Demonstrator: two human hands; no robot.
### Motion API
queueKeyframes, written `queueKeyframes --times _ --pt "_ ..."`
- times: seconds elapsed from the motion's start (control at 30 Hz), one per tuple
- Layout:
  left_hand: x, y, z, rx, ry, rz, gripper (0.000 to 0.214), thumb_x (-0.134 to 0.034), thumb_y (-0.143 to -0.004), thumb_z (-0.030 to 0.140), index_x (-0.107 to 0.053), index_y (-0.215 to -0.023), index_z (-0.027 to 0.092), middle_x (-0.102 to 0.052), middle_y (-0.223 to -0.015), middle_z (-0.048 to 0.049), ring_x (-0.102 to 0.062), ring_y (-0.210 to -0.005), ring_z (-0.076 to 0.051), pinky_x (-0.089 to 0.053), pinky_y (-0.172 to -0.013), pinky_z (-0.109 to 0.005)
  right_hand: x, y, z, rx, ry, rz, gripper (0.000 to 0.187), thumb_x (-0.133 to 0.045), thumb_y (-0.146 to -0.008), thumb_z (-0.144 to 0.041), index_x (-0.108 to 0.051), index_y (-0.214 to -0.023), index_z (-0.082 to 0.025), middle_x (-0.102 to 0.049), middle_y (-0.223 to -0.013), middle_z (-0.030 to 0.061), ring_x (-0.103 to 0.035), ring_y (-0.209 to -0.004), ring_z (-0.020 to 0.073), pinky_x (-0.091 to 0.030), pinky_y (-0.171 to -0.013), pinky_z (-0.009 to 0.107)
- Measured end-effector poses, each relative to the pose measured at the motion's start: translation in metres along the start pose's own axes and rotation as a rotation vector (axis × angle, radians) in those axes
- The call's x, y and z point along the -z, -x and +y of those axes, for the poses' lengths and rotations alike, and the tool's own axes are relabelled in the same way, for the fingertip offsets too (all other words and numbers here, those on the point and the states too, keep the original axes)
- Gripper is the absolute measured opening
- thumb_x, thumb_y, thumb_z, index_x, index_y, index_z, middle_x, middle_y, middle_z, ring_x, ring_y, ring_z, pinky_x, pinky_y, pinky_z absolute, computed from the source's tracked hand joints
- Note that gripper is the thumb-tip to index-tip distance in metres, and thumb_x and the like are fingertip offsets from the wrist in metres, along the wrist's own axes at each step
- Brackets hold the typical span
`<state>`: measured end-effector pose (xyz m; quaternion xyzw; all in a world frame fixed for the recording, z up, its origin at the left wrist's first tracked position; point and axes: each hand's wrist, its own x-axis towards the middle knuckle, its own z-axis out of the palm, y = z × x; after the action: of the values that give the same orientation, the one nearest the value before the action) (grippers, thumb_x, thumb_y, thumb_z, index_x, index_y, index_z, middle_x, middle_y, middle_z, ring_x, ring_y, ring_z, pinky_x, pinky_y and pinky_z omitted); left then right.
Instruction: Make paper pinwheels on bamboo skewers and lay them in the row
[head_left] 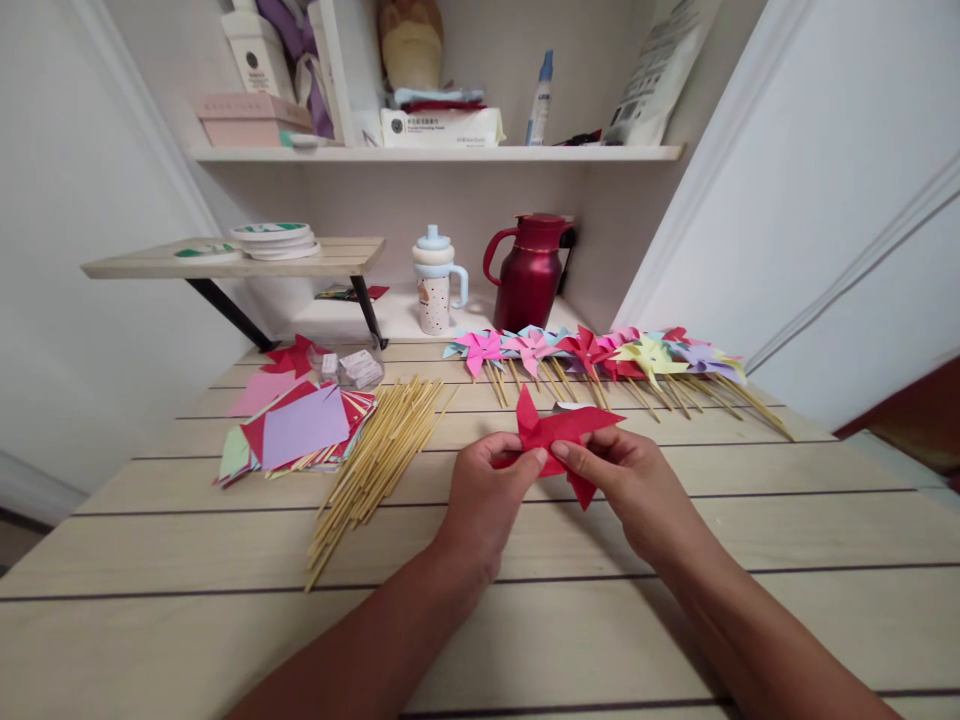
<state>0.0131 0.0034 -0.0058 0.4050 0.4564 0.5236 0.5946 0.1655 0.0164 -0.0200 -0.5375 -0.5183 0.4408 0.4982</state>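
Observation:
A red paper pinwheel (534, 430) without a visible stick is held over the middle of the table. My left hand (491, 490) pinches its left side, thumb on top. On its right side my right hand (626, 480) grips it the same way, the two thumbs almost meeting near the centre. The fingers beneath the paper are hidden. Behind the pinwheel shows the edge of a silvery-grey thing (562, 407) that I cannot make out. To the left of my hands lies a loose heap of thin wooden sticks (382, 465).
Coloured paper squares (304, 428) and a red folded paper (294, 356) lie at the left, beside small white blocks (360, 368). Finished pinwheels (585, 350) on sticks line the back right. Behind stand a cup (433, 290), a red jug (529, 275) and a small raised shelf (345, 255) with tape rolls.

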Motion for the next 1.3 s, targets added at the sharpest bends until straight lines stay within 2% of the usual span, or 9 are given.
queueKeyframes --times 0.37,0.5,0.67,0.77,0.87,0.93,1.03,1.13,1.3 --pt "0.0 0.0 0.002 0.015 -0.021 0.076 0.018 -0.075 -0.069 0.032 -0.069 -0.067 0.016 -0.066 -0.068 -0.001 -0.053 -0.064 -0.012 -0.041 -0.063 -0.024 -0.004 -0.001 0.001 -0.063 -0.164 -0.011 0.042 -0.087 -0.062 -0.049 -0.057 -0.06 -0.019 -0.052 -0.054 -0.0042 -0.041 -0.051 0.0096 -0.03 -0.048 0.025" --pt "0.001 -0.002 0.002 0.025 -0.068 0.112 0.017 -0.074 -0.067 0.031 -0.069 -0.063 0.016 -0.063 -0.063 0.0 -0.052 -0.061 -0.012 -0.04 -0.061 -0.023 -0.005 0.0 -0.001 -0.056 -0.126 -0.049 0.041 -0.085 -0.066 -0.05 -0.059 -0.062 -0.018 -0.053 -0.055 -0.0037 -0.042 -0.052 0.0099 -0.033 -0.049 0.025" --pt "0.006 -0.005 0.001 0.072 -0.013 0.124 0.017 -0.072 -0.068 0.032 -0.072 -0.067 0.016 -0.065 -0.064 -0.0002 -0.054 -0.06 -0.013 -0.042 -0.061 -0.024 -0.002 0.001 -0.007 0.04 -0.136 -0.11 0.029 -0.075 -0.081 -0.047 -0.066 -0.078 -0.019 -0.063 -0.068 -0.0006 -0.053 -0.063 0.0124 -0.043 -0.06 0.026" --pt "0.009 -0.007 0.001 0.047 -0.033 0.167 0.016 -0.072 -0.068 0.032 -0.071 -0.066 0.016 -0.066 -0.067 -0.0004 -0.054 -0.059 -0.012 -0.04 -0.059 -0.024 0.003 0.001 -0.01 0.09 -0.152 -0.04 0.027 -0.074 -0.083 -0.044 -0.067 -0.097 -0.023 -0.064 -0.072 -0.0013 -0.055 -0.064 0.0134 -0.046 -0.064 0.027" --pt "0.011 -0.009 0.001 -0.026 -0.106 0.213 0.015 -0.071 -0.07 0.029 -0.07 -0.063 0.017 -0.065 -0.065 0.0002 -0.054 -0.058 -0.012 -0.039 -0.058 -0.023 0.005 0.001 -0.012 0.194 -0.105 0.099 0.035 -0.072 -0.084 -0.042 -0.064 -0.114 -0.027 -0.061 -0.072 -0.0029 -0.053 -0.062 0.0136 -0.043 -0.059 0.026" --pt "0.011 -0.01 0.001 -0.102 -0.17 0.241 0.013 -0.07 -0.071 0.027 -0.07 -0.063 0.017 -0.066 -0.065 -0.0004 -0.056 -0.059 -0.014 -0.041 -0.058 -0.024 0.005 0.003 -0.012 0.208 -0.063 0.126 0.028 -0.069 -0.086 -0.046 -0.067 -0.105 -0.025 -0.052 -0.062 -0.0046 -0.046 -0.054 0.0125 -0.036 -0.05 0.025" --pt "0.01 -0.01 -0.001 -0.33 -0.362 0.307 0.009 -0.067 -0.072 0.022 -0.068 -0.063 0.019 -0.068 -0.07 -0.0026 -0.06 -0.068 -0.018 -0.045 -0.066 -0.028 0.002 0.007 -0.013 0.074 -0.08 0.02 0.035 -0.063 -0.087 -0.055 -0.069 -0.086 -0.02 -0.043 -0.052 -0.0055 -0.035 -0.043 0.0098 -0.022 -0.042 0.026" --pt "0.008 -0.008 -0.001 -0.572 -0.545 0.342 0.01 -0.065 -0.073 0.017 -0.065 -0.063 0.021 -0.069 -0.076 -0.0043 -0.062 -0.077 -0.021 -0.046 -0.075 -0.032 -0.001 0.008 -0.015 -0.009 -0.189 -0.06 0.042 -0.061 -0.087 -0.059 -0.069 -0.082 -0.018 -0.045 -0.051 -0.0048 -0.033 -0.04 0.0082 -0.017 -0.041 0.025" --pt "0.005 -0.004 -0.003 -0.71 -0.668 0.324 0.011 -0.065 -0.073 0.014 -0.064 -0.065 0.022 -0.07 -0.077 -0.004 -0.063 -0.078 -0.021 -0.045 -0.079 -0.036 0.001 0.007 -0.021 -0.005 -0.303 -0.073 0.038 -0.073 -0.079 -0.054 -0.063 -0.07 -0.018 -0.048 -0.049 -0.0048 -0.034 -0.039 0.0064 -0.02 -0.042 0.024"
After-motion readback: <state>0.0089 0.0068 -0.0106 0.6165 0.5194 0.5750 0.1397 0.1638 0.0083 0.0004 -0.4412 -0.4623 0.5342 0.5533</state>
